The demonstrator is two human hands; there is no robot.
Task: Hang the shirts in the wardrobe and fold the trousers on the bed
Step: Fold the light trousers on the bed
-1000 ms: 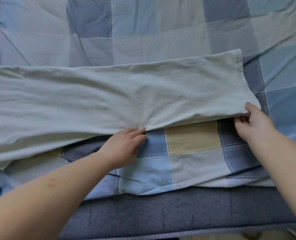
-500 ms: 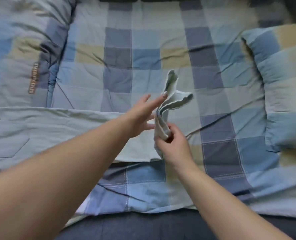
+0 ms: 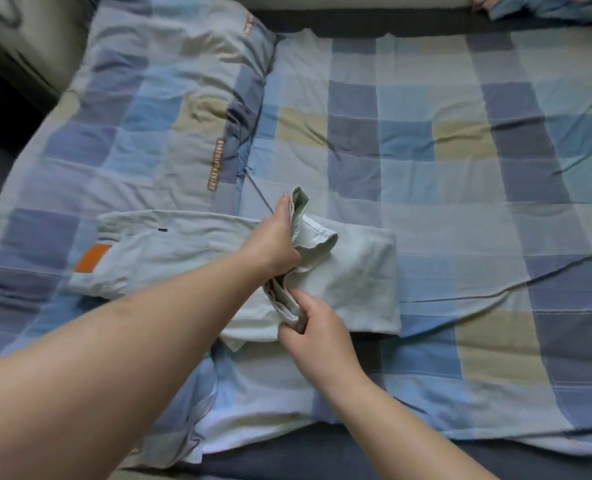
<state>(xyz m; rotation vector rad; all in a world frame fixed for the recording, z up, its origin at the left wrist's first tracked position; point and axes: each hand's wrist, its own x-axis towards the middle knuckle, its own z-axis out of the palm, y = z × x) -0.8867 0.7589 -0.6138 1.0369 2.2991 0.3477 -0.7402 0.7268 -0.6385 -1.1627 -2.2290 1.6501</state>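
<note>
Midway through folding pale green cotton trousers (image 3: 353,271) on blue-and-beige checked bed quilt (image 3: 461,168).
Hem end doubled over, pinched by right hand (image 3: 317,329) at near corner, clasped by left hand (image 3: 275,245) further up. Soft, light, floppy; probably best gripped at stitched hem corners, kept taut to lay flat toward orange-patched waistband.
</note>
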